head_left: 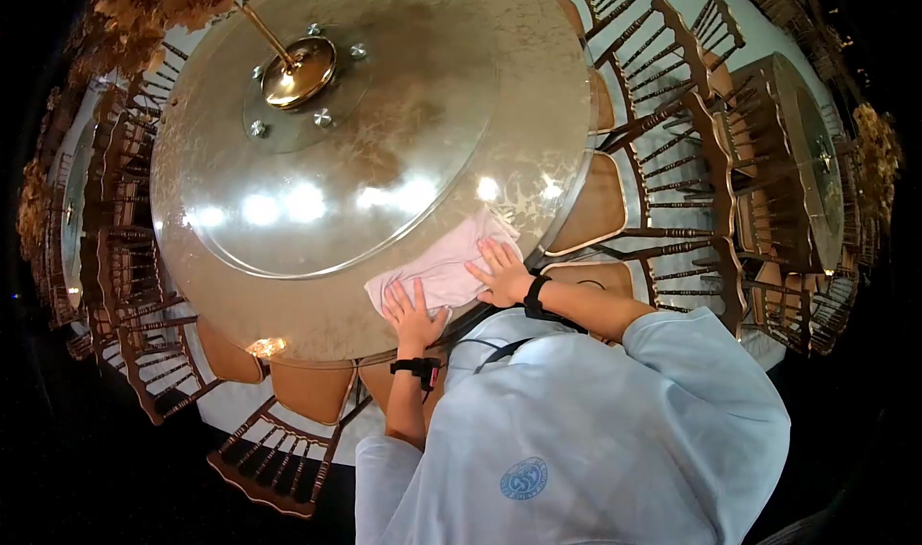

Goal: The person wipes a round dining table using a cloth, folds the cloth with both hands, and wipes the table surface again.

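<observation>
A pink cloth point(444, 265) lies spread on the near rim of a round table point(317, 319) with a beige patterned top. My left hand point(411, 314) rests on the cloth's left end, fingers stretched out. On its right part my right hand point(501, 273) lies flat with the fingers spread. Both palms press down from above, and neither hand grips the fabric. Just beyond the cloth is the edge of a round glass turntable point(331, 214), which mirrors several ceiling lights.
A gold stand point(300, 72) rises from the turntable, ringed by several small clear knobs. Wooden spindle-back chairs with tan seats point(588, 204) surround the table, close on the right and at the lower left point(307, 391). Another round table point(807, 161) stands far right. Dried golden flowers point(163, 12) hang upper left.
</observation>
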Available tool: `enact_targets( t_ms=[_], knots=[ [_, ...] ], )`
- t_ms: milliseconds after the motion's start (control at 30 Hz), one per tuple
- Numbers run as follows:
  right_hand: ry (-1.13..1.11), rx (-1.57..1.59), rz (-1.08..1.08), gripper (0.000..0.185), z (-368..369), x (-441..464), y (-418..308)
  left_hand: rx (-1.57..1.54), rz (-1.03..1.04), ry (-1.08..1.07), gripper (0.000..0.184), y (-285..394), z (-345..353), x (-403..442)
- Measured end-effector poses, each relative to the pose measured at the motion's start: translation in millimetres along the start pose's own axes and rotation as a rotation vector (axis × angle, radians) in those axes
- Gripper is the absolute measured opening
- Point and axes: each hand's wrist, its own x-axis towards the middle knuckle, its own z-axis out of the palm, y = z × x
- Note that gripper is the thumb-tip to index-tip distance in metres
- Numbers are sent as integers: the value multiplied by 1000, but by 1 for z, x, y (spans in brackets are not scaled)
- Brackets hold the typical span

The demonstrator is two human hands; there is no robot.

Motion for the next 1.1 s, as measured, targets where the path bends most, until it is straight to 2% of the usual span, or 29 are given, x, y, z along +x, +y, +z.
enact_targets(
  t_ms=[200, 367, 533, 667, 767, 833, 967, 1100],
  knots=[
    [-160, 76, -12, 68, -28, 16, 11, -1, -67, -8, 89, 6, 5, 16],
    [-171, 79, -25, 68, -48, 49, 15, 2, -147, 48, 84, 13, -3, 49],
    [-107, 110, 29, 69, -58, 83, 18, -12, -171, 209, 76, 8, -13, 98],
    [-149, 105, 53, 70, -74, 102, 17, 23, -175, 197, 75, 0, -26, 131],
    [-211, 94, 50, 70, -71, 117, 24, 96, -168, 227, 73, 3, -30, 132],
    [-157, 62, 52, 70, -82, 122, 26, 99, -130, 319, 71, 6, -36, 137],
    [-231, 89, 73, 71, -102, 124, 23, 81, -159, 308, 75, 6, -35, 141],
    [-190, 31, 56, 71, -97, 125, 23, 121, -168, 289, 75, 9, -39, 139]
  ],
)
